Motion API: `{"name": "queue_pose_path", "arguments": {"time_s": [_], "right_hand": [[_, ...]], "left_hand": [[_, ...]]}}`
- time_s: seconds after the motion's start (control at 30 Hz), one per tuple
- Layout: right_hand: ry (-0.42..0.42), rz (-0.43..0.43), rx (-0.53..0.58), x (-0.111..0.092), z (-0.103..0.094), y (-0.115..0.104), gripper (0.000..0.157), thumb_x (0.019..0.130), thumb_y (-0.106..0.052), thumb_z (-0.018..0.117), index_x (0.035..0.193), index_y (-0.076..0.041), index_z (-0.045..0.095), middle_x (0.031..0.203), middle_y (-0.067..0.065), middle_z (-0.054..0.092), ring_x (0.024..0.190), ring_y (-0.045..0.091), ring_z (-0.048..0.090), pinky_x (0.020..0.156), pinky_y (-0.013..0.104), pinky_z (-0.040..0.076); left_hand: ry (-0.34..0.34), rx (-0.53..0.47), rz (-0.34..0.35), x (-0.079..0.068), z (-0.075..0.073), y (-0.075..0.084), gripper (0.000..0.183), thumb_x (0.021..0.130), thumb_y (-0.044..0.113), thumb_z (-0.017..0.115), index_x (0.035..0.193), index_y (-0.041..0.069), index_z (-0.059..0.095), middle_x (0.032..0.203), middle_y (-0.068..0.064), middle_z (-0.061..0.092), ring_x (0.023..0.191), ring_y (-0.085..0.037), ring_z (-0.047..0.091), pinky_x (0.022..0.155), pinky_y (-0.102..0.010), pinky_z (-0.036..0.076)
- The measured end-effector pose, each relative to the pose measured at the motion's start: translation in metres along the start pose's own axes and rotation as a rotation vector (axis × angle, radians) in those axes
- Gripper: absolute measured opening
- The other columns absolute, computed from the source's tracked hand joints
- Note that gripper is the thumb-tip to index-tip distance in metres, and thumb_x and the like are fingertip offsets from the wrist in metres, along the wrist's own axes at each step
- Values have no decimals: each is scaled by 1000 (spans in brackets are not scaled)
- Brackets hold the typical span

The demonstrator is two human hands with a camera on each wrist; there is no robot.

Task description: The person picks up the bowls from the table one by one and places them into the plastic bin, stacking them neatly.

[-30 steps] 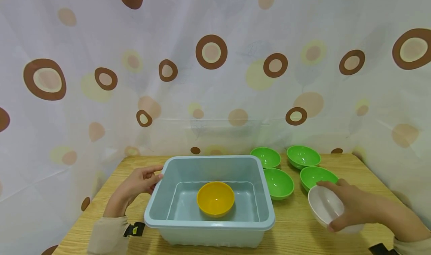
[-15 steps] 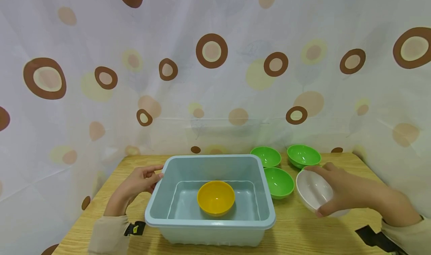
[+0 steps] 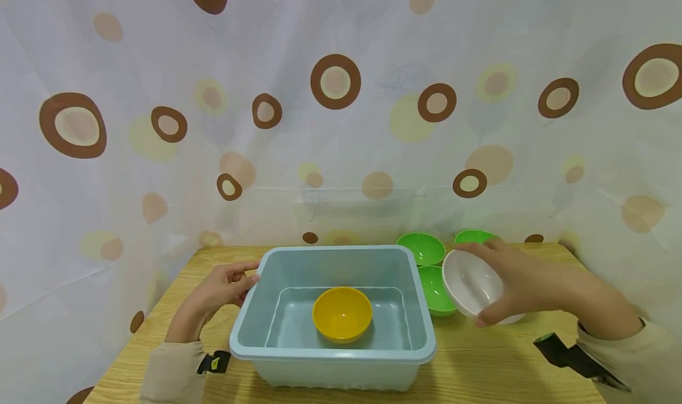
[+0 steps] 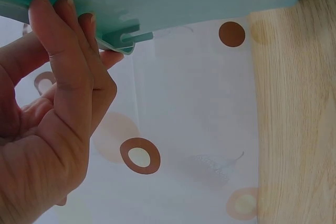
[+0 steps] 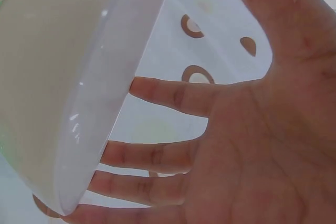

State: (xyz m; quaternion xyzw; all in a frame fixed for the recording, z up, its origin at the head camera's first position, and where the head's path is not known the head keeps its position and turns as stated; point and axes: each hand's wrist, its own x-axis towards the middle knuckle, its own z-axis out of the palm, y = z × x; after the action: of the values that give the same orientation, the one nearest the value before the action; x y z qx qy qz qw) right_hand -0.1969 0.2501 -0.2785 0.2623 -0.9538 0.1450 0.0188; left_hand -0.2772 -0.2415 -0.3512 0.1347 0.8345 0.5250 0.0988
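Observation:
A white bowl (image 3: 471,281) is tilted in the air to the right of the light blue basin (image 3: 333,355), its inside turned toward the basin. My right hand (image 3: 524,279) grips it with thumb and fingers spread along the rim. In the right wrist view the fingertips meet the edge of the white bowl (image 5: 79,77). At the basin's left side, my left hand (image 3: 221,288) holds the rim; the left wrist view has fingertips tucked against the outer wall under the lip. A yellow bowl (image 3: 342,315) sits upright inside the basin.
Green bowls stand on the wooden table (image 3: 479,368) right of the basin: one at the back (image 3: 421,248), one nearer (image 3: 436,291), and another (image 3: 471,236) partly behind my right hand. A patterned curtain (image 3: 341,149) hangs behind and along both sides.
My right hand has carried the white bowl leftward and up toward the basin, now covering parts of the green bowls. The left hand, basin and yellow bowl stay put.

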Motion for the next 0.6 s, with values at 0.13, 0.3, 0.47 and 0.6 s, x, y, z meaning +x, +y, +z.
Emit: {"name": "queue_pose_path", "arguments": {"time_s": [0.13, 0.3, 0.47, 0.6], "right_hand": [[-20, 14, 13, 6, -9, -11, 104, 58, -49, 87, 142, -13, 40, 119, 20, 48, 84, 19, 54, 61, 28, 45], [-35, 23, 50, 13, -16, -23, 103, 59, -48, 87, 143, -14, 39, 116, 17, 47, 88, 22, 52, 62, 29, 46], [-30, -2, 55, 21, -20, -33, 102, 60, -47, 87, 143, -13, 38, 118, 17, 46, 94, 25, 51, 65, 31, 47], [-16, -38, 63, 29, -24, -44, 102, 60, -49, 87, 142, -13, 39, 120, 18, 45, 97, 29, 51, 68, 33, 50]], "left_hand": [[3, 2, -4, 0, 0, -1, 56, 99, 20, 57, 145, -5, 38, 83, -11, 58, 70, -21, 63, 65, -36, 56], [3, -4, -3, -1, 0, 0, 55, 99, 19, 57, 144, -5, 38, 83, -11, 59, 70, -21, 63, 64, -36, 56], [2, -1, 4, -1, 1, 1, 56, 99, 19, 57, 145, -6, 37, 83, -11, 59, 70, -21, 62, 64, -36, 56], [2, -1, 0, -1, 1, 1, 56, 99, 19, 57, 145, -5, 37, 83, -10, 59, 70, -21, 63, 65, -36, 56]]}}
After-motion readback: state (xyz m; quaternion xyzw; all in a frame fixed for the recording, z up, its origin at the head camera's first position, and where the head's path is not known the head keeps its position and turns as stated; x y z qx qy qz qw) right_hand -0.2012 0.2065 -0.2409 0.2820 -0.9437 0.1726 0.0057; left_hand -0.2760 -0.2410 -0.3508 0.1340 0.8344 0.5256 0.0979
